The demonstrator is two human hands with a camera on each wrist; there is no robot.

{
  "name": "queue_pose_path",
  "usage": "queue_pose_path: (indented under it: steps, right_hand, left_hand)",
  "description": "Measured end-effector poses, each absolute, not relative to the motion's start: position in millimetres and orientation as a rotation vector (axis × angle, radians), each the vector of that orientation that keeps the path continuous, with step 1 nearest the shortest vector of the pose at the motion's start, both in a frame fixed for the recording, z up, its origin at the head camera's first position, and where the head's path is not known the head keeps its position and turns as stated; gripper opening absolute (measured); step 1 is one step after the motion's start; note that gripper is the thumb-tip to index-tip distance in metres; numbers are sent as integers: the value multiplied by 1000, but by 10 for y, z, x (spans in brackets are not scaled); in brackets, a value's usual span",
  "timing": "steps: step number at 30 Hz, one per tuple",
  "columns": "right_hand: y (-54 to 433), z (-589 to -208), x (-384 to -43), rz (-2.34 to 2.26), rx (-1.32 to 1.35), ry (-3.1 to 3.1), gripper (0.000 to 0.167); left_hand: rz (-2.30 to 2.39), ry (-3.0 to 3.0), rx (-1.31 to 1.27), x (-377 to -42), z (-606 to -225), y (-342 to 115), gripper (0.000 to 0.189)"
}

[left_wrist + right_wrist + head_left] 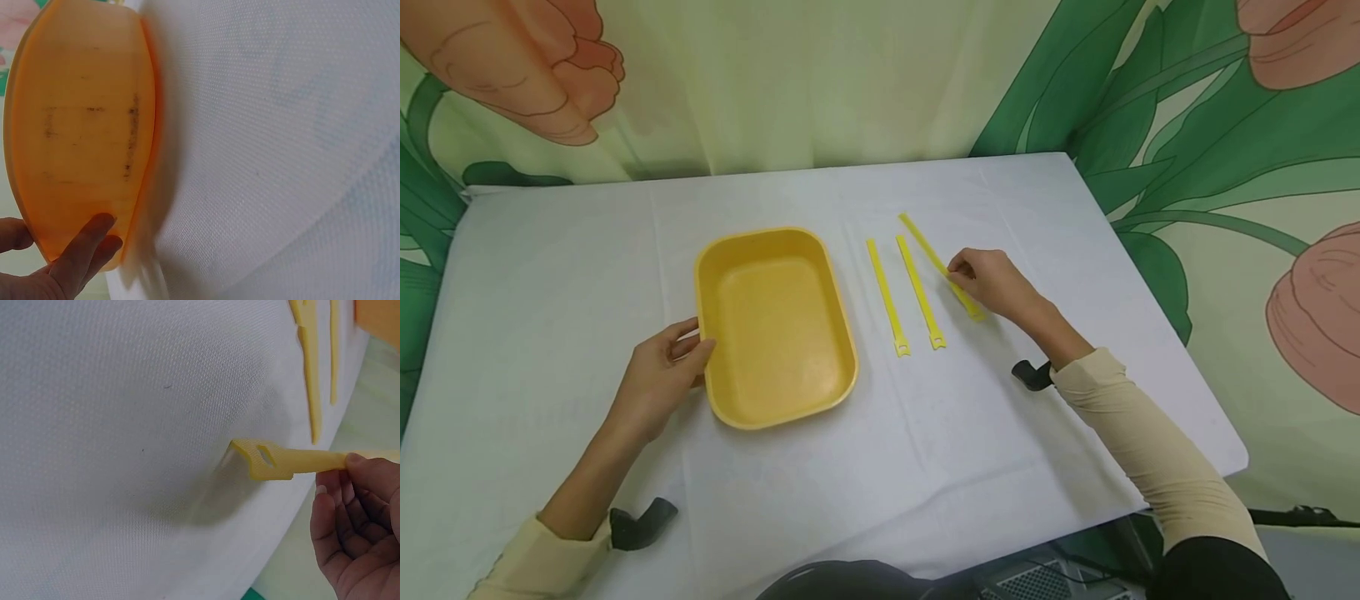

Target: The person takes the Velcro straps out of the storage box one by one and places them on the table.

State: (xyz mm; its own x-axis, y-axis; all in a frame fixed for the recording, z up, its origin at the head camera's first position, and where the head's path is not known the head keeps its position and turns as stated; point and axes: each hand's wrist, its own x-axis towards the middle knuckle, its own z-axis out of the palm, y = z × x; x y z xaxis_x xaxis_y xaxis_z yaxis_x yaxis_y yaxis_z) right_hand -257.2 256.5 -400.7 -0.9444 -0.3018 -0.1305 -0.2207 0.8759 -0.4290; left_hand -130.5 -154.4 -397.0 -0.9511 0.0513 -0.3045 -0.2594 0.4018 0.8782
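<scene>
My left hand [658, 375] grips the left rim of a yellow plastic tray [775, 325], thumb over the rim and fingers against the outer wall. In the left wrist view the tray's outer side [81, 144] shows dark scuffs. My right hand [1000, 287] pinches a yellow hook-and-loop cable tie [306, 460] near its middle between thumb and fingers. The slotted head of that tie is close to the cloth in the right wrist view. Two more yellow cable ties, a left one [886, 296] and a middle one [920, 292], lie side by side between the tray and my right hand.
A white cloth [565, 292] covers the table. Black wrist-camera mounts [643, 523] stick out from both cuffs. Behind the table hangs a curtain [820, 83] with printed flowers and leaves. Dark equipment [1045, 579] sits below the front edge.
</scene>
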Motion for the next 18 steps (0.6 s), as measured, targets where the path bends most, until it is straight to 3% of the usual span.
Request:
queue_pose_path:
  steps: [18]
  right_hand:
    - [2625, -3994, -2581, -699, -270, 2847, 21]
  left_hand:
    - [1576, 2366, -170, -1323, -3977, -1556, 63]
